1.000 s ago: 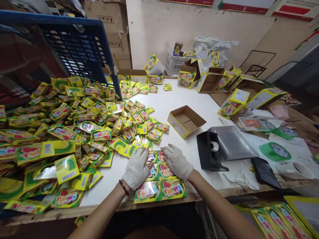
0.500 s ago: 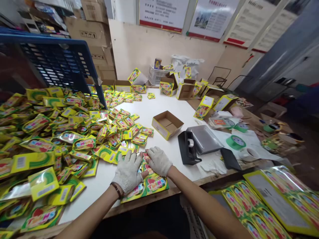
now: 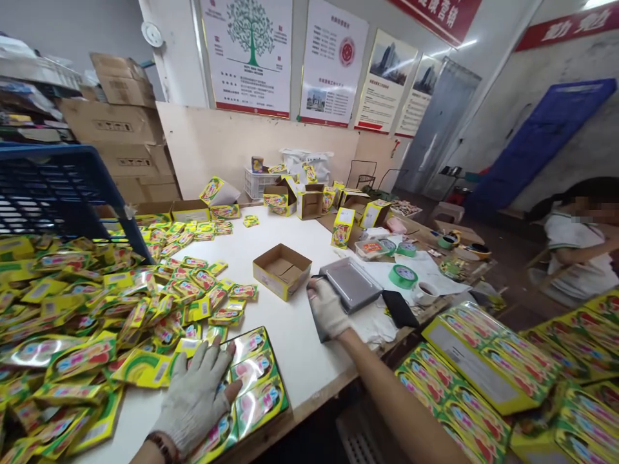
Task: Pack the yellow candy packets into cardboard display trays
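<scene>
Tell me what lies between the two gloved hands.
In the head view, the flat block of packets under the left hand reaches partway toward the right hand; past it, only bare white table.

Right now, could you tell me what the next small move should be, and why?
Probably draw a strip from the black dispenser under the right hand, beside the grey tray, since the left hand lies flat on the packets lined up at the table edge.

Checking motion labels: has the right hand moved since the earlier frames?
Yes. The right hand left the packet stack and went right, now beside the grey tray.
</scene>
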The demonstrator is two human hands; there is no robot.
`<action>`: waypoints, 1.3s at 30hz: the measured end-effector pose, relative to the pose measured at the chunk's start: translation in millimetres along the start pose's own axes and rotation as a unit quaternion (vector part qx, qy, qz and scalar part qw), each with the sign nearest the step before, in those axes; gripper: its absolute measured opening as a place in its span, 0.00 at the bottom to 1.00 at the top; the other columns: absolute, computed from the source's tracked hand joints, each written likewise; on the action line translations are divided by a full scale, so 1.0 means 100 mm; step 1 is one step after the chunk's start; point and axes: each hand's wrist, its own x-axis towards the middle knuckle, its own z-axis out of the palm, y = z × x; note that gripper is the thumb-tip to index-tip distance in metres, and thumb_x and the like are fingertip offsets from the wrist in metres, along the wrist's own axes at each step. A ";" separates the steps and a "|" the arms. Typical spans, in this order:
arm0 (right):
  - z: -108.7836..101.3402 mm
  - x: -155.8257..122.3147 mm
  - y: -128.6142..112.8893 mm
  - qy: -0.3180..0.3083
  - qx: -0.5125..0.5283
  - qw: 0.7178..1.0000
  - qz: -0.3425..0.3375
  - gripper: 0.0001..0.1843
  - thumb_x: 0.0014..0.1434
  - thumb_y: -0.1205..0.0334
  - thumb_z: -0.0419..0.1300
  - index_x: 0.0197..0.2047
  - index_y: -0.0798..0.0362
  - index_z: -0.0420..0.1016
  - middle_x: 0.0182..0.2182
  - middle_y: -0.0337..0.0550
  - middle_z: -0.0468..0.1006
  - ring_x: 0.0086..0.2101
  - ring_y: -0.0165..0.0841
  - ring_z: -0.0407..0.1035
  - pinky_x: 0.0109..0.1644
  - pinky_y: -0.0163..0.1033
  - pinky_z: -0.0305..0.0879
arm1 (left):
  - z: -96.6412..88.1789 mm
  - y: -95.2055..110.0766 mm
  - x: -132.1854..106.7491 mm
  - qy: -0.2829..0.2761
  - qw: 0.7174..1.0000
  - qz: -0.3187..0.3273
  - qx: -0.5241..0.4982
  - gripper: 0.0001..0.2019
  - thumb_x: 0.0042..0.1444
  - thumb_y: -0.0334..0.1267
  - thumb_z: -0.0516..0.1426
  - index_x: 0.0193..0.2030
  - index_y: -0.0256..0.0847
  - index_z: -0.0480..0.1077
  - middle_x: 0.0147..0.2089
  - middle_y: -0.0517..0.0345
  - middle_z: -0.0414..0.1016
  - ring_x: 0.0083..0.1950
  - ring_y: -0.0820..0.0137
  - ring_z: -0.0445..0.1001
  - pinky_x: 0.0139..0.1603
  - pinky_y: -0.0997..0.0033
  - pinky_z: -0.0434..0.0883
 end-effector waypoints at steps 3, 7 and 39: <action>-0.50 0.12 0.65 -0.008 -0.065 0.988 0.137 0.17 0.64 0.68 0.48 0.49 0.58 0.74 0.44 0.53 0.78 0.45 0.40 0.71 0.52 0.49 0.67 | 0.04 -0.02 0.02 -0.009 1.000 0.004 0.010 0.30 0.59 0.58 0.49 0.64 0.47 0.66 0.67 0.40 0.63 0.68 0.40 0.58 0.64 0.36 0.50; -0.67 0.22 1.09 -0.114 -0.107 0.966 0.206 0.05 0.61 0.64 0.61 0.38 0.57 0.75 0.36 0.43 0.78 0.38 0.34 0.73 0.46 0.44 0.70 | 0.07 -0.03 0.03 -0.019 1.000 0.004 0.009 0.29 0.59 0.59 0.49 0.62 0.49 0.68 0.67 0.43 0.63 0.68 0.40 0.57 0.64 0.36 0.50; -1.26 0.31 -0.01 -0.051 -0.269 0.956 0.101 0.12 0.63 0.71 0.48 0.43 0.57 0.72 0.39 0.53 0.76 0.42 0.37 0.70 0.48 0.41 0.64 | 0.10 -0.17 0.04 0.133 0.973 -0.020 -0.185 0.30 0.61 0.52 0.49 0.66 0.40 0.60 0.64 0.41 0.67 0.66 0.49 0.64 0.63 0.41 0.61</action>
